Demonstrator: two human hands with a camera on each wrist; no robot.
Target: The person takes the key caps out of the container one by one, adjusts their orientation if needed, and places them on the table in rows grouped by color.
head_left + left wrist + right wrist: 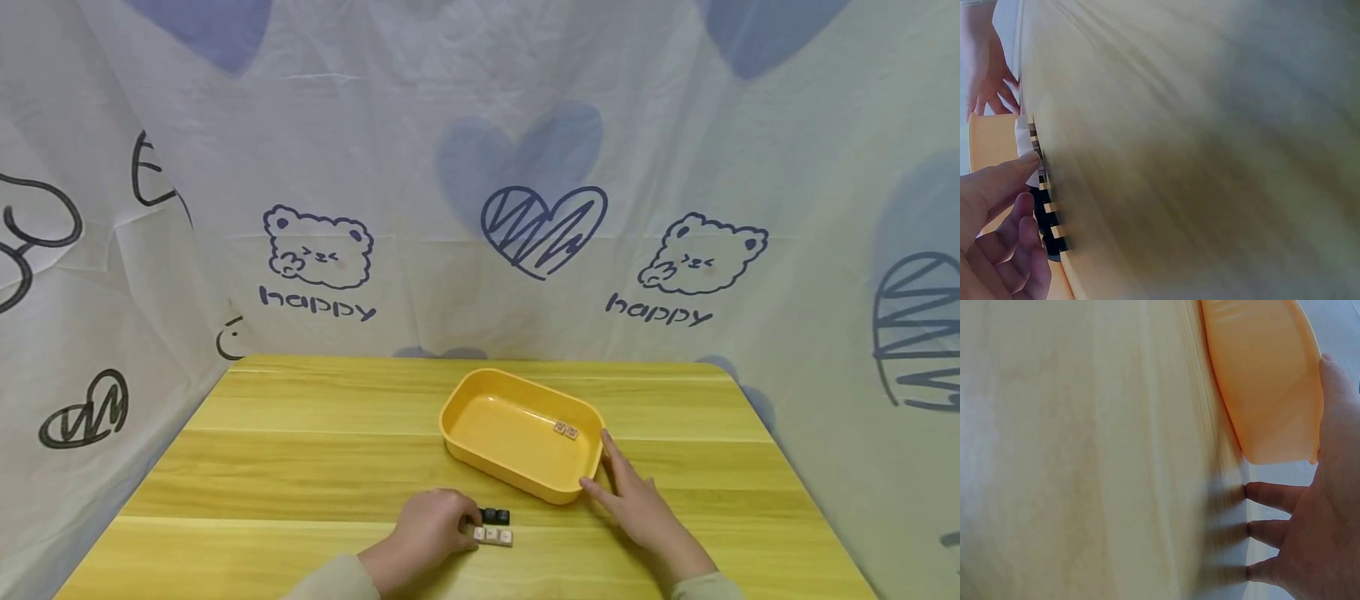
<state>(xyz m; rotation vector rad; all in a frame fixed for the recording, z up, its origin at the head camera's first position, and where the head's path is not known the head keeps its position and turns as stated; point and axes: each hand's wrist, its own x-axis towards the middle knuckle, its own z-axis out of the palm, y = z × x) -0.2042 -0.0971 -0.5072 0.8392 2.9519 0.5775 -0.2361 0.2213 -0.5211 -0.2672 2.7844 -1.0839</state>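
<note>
My left hand [467, 527] lies on the wooden table [300, 450] near its front edge, fingers curled at the left end of a small cluster of keycaps. It pinches a white keycap [495, 536] of the front row, and the black keycaps [496, 516] sit just behind. In the left wrist view the thumb of my left hand [1030, 187] presses on the white keycap [1025, 147]. My right hand [600, 467] is open, its straight fingers touching the near right corner of the yellow tray [517, 392]. Two light keycaps [566, 430] lie inside the tray.
A printed cloth backdrop [480, 208] rises behind and beside the table. The right wrist view shows the tray's outer wall [1260, 375] beside my right hand [1310, 519]. The table's left half is bare wood.
</note>
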